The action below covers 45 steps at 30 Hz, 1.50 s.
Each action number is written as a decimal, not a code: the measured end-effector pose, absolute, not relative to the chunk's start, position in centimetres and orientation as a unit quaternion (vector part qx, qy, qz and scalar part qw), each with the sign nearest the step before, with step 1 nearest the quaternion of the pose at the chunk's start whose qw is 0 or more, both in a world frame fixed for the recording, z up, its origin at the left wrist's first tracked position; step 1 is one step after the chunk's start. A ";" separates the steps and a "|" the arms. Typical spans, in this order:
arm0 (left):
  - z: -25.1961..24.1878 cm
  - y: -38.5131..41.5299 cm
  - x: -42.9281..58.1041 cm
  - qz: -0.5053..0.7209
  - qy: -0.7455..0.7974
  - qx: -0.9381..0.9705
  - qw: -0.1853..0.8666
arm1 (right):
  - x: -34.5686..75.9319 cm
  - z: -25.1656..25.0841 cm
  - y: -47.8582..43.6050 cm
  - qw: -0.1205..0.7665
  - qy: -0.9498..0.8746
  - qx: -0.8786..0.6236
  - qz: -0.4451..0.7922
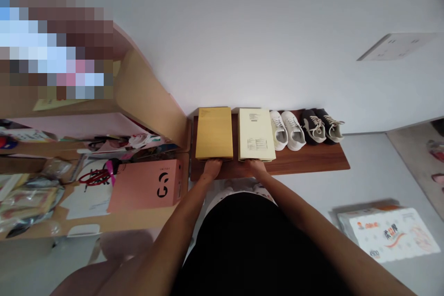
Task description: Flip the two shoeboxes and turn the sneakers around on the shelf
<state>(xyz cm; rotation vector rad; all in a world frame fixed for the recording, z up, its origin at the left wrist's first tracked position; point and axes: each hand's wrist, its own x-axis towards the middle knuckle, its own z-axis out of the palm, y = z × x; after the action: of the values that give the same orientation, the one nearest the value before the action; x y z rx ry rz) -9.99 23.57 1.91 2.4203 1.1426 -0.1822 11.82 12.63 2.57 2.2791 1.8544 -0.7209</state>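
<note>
On a dark reddish wooden shelf board [312,163] lie a golden-yellow box [214,133] and, to its right, a pale cream box [255,132] with printed text on its lid. My left hand [212,167] is at the near edge of the yellow box, fingers curled against it. My right hand [254,166] holds the near edge of the cream box in the same way. The fingertips of both hands are hidden at the box edges. Right of the cream box stand white shoes [288,130] and then dark shoes with light laces [322,126].
A desk [138,220] at the left holds a pink box [145,185], red cords and plastic bags. Beyond the board rises a grey-white wall [256,46] with a socket plate [391,47]. A white tissue package [393,233] lies on the floor at the right.
</note>
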 end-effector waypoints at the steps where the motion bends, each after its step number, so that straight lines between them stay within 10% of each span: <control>1: 1.8 23.3 -10.0 -0.065 0.418 0.877 0.227 | 11.9 2.6 12.4 0.058 0.612 0.752 -0.239; 28: 3.8 19.3 -8.0 -0.129 0.471 0.866 0.107 | 14.0 2.1 10.1 0.027 0.624 0.759 -0.187; 45: 5.6 15.1 15.2 0.143 0.306 0.815 0.471 | 31.8 2.7 3.6 -0.303 0.381 0.857 -0.172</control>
<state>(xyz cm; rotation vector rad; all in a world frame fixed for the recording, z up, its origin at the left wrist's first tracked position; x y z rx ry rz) 15.24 15.08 5.59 1.9958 0.7500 0.3510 31.76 3.61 2.71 3.3757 1.5012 -0.6792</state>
